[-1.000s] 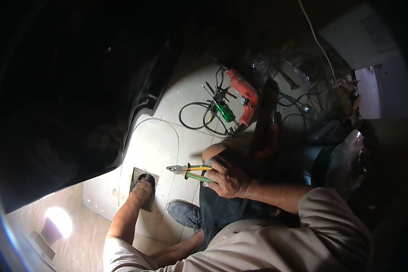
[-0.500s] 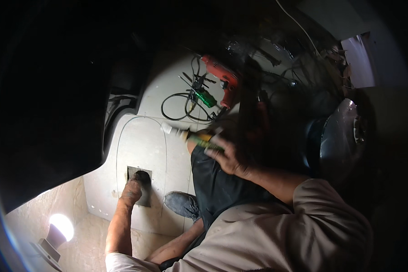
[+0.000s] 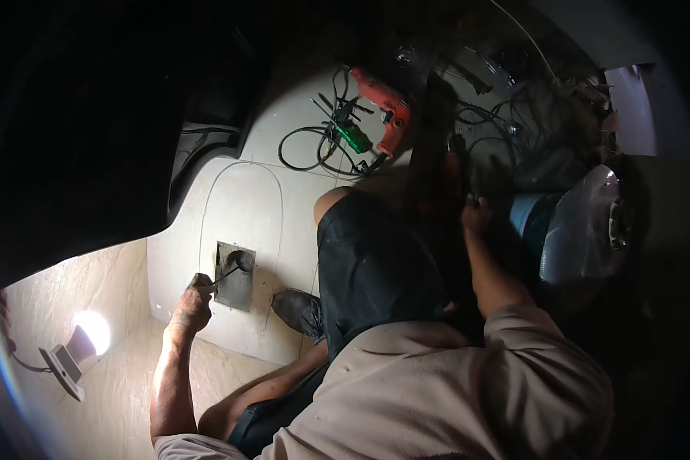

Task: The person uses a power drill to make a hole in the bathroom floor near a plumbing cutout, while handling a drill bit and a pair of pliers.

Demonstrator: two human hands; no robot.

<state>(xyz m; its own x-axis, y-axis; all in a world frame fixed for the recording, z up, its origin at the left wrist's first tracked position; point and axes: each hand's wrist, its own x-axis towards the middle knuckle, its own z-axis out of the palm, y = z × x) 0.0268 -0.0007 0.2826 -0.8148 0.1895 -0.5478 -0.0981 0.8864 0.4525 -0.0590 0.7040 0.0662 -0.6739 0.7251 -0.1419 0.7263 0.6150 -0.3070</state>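
My left hand (image 3: 192, 305) is closed around a thin dark rod (image 3: 227, 274). The rod's far end points into a round dark hole (image 3: 243, 261) within a grey rectangular cutout (image 3: 234, 295) in the pale panel (image 3: 264, 222). A curved line is drawn on the panel above the cutout. Over on the right, in shadow, my right hand (image 3: 477, 215) has its fingers curled together; whatever is in them is too dark to make out. Close to it lies a dim reddish tool (image 3: 454, 165).
Beyond my knee lie a red power drill (image 3: 387, 107), a green-handled tool (image 3: 353, 136) and a looped black cable (image 3: 284, 149). A lit lamp (image 3: 92, 333) stands at lower left. A large black body (image 3: 92, 169) overhangs the left. A plastic-covered round container (image 3: 579, 230) is at right.
My left hand has drawn back from the hole toward the lower left, revealing the rod. My right hand has moved right into shadow, and the yellow-green tool it held no longer shows.
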